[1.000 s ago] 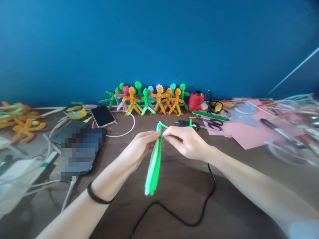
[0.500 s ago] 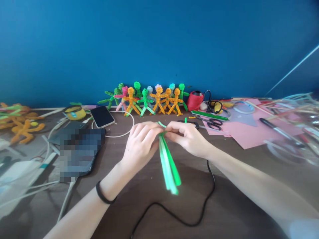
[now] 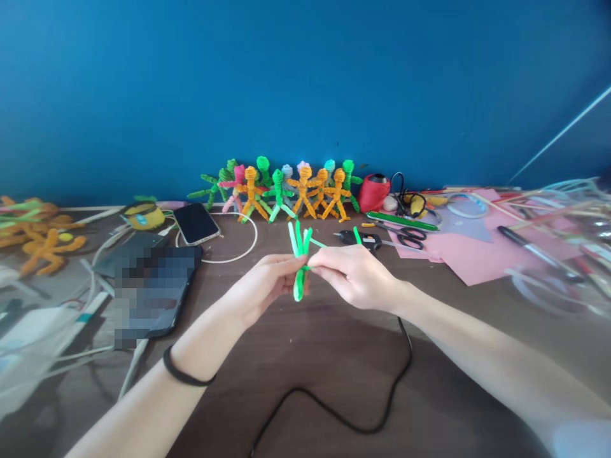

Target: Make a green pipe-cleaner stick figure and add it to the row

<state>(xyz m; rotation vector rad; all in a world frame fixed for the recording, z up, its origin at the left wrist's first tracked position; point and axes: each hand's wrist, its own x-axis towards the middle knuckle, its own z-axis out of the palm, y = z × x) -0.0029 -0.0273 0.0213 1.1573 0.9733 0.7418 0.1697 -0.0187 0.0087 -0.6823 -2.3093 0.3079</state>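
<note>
My left hand (image 3: 260, 289) and my right hand (image 3: 356, 275) meet above the brown table (image 3: 334, 356), both pinched on a bundle of green pipe cleaners (image 3: 300, 261). The bundle's loose ends stick up past the fingers and a short looped end pokes out below them. A thin green strand runs sideways over my right fingers. A black band circles my left wrist. A row of pipe-cleaner stick figures (image 3: 286, 187), orange, green and pink, leans on the blue wall behind.
A phone (image 3: 196, 222) and a white cable lie at the back left, a dark device (image 3: 153, 286) nearer. Scissors (image 3: 405, 236), a red spool (image 3: 375, 191), pink paper (image 3: 482, 254) and sticks crowd the right. A black cord (image 3: 344, 413) loops under my hands. Orange figures (image 3: 42, 245) lie far left.
The green bundle has flipped: its long ends hung down below my hands before, and now they point up with only a short loop below. Both hands kept their grip.
</note>
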